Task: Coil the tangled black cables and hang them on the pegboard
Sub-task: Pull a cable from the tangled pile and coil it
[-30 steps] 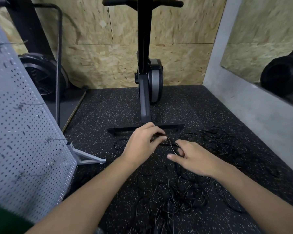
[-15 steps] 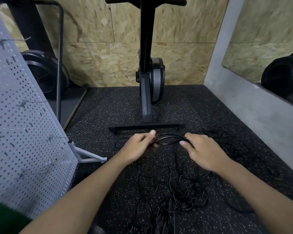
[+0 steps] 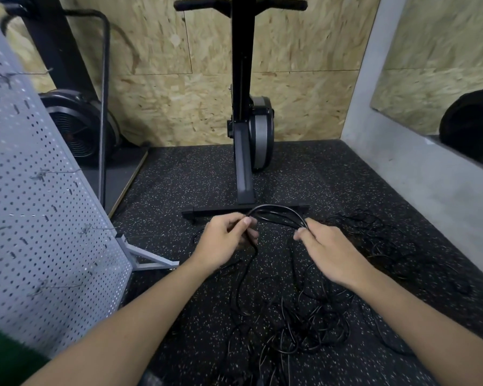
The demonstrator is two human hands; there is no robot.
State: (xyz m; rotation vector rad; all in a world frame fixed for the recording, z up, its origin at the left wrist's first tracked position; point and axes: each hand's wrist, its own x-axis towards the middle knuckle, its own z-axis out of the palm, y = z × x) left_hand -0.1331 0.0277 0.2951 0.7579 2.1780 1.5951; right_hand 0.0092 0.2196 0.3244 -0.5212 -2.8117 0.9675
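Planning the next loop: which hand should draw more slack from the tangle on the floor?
Right, probably. Both hold the gathered loops, but the right hand is over the tangled cables, which spread below and right of it; the left hand can anchor the loops with its pinch.

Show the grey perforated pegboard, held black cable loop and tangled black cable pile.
Grey perforated pegboard [image 3: 39, 218], head view, panel face.
Held black cable loop [image 3: 273, 207], head view, apex.
Tangled black cable pile [image 3: 299, 344], head view, middle.

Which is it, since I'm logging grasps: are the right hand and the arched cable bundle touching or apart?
Touching. The head view shows the right hand pinching the arched cable bundle's end; the left hand grips the other.
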